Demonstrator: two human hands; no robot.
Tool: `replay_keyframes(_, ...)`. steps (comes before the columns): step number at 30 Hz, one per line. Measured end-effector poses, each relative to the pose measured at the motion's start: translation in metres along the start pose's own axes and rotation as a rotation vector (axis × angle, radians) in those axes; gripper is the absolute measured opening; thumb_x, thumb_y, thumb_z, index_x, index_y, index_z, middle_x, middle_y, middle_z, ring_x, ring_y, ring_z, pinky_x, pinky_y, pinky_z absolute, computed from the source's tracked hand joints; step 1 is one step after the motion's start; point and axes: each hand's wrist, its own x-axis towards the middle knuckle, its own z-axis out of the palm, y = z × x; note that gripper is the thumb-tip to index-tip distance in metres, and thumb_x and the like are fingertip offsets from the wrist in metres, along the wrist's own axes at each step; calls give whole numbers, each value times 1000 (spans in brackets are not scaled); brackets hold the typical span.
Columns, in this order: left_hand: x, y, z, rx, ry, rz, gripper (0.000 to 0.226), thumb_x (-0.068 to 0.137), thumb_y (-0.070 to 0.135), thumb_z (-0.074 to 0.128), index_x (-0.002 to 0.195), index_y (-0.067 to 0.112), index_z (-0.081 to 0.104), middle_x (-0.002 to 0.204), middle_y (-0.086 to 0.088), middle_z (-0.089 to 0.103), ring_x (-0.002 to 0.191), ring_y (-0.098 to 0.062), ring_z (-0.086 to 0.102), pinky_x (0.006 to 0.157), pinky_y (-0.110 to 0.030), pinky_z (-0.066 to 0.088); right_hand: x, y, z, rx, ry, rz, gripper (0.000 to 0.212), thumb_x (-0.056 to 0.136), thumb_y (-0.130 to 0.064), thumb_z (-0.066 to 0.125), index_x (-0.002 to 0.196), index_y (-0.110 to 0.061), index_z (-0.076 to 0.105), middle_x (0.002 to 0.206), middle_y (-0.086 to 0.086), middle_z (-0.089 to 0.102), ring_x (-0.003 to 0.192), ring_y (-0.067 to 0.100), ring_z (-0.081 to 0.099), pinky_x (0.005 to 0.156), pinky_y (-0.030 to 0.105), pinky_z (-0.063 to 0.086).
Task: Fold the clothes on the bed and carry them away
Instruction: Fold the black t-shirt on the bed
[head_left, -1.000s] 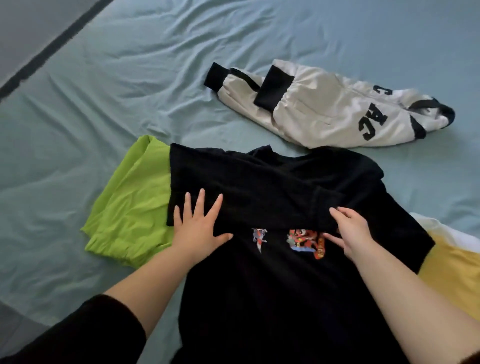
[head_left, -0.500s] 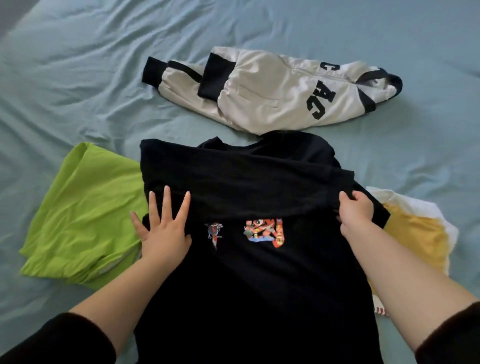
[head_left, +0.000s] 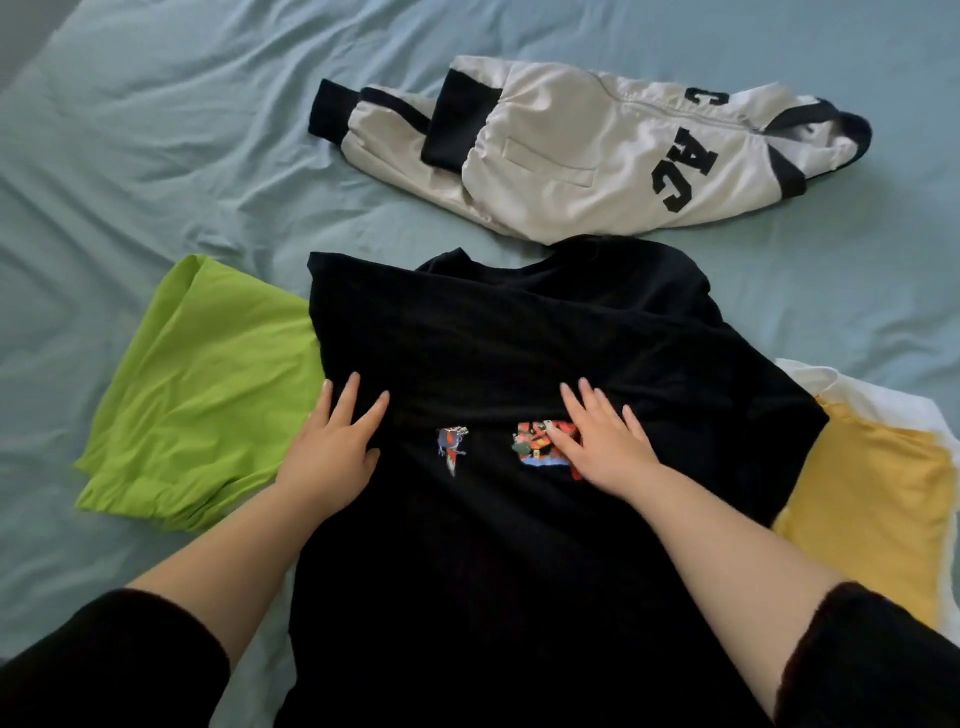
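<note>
Pressing down on the black shirt (head_left: 519, 338), both hands lie flat with fingers straight and spread, gripping nothing. The left hand (head_left: 332, 447) sits by the shirt's left edge. The right hand (head_left: 608, 447) partly covers a colourful print (head_left: 535, 447) at mid-chest. The shirt lies spread in the middle of the bed, with a folded band of its cloth running across just beyond the fingertips.

A green garment (head_left: 202, 395) lies on the left, its right side tucked under the shirt's edge, just beside the left hand. On the right, a yellow garment (head_left: 872, 493) with a white cloth (head_left: 883, 400) along its far edge also goes under the shirt. A white jacket (head_left: 597, 156) with black cuffs and lettering lies beyond, its near edge meeting the shirt's collar.

Wrinkled blue sheet (head_left: 156, 156) shows openly at far left and along the top. The bed's edge cuts the upper left corner.
</note>
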Motion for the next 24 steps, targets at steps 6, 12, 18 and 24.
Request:
replay_keyframes(6,-27,-1,-2,-759,345,-321,75,87,33,69,148,17,29,149,-11,32,134,-23,37,110,-35,35,7,-26,-24,46,-24,153,62,100,-52,26,154,-24,13,163,0,6,149,18,9,120,44,7)
replay_keyframes(12,-81,-5,35,-969,112,-593,41,92,35,62,124,9,55,120,-6,64,114,-25,58,90,-33,45,-73,-107,28,150,160,-234,51,99,-32,43,149,-26,34,158,-9,25,148,8,15,121,31,8)
replay_keyframes(18,-96,-15,46,-1029,207,-674,24,97,26,53,107,6,63,100,-5,65,100,-25,60,76,-28,36,-107,-136,97,-44,-3,-271,61,99,-38,38,153,-35,9,162,-10,-3,149,10,-9,119,35,-4)
replay_keyframes(24,-137,-41,57,-927,167,-715,19,97,20,55,96,3,64,100,-17,68,99,-34,61,73,-30,34,-110,-140,96,-119,-103,-276,59,100,-42,37,152,-40,10,162,-12,-8,149,12,-12,119,40,-1)
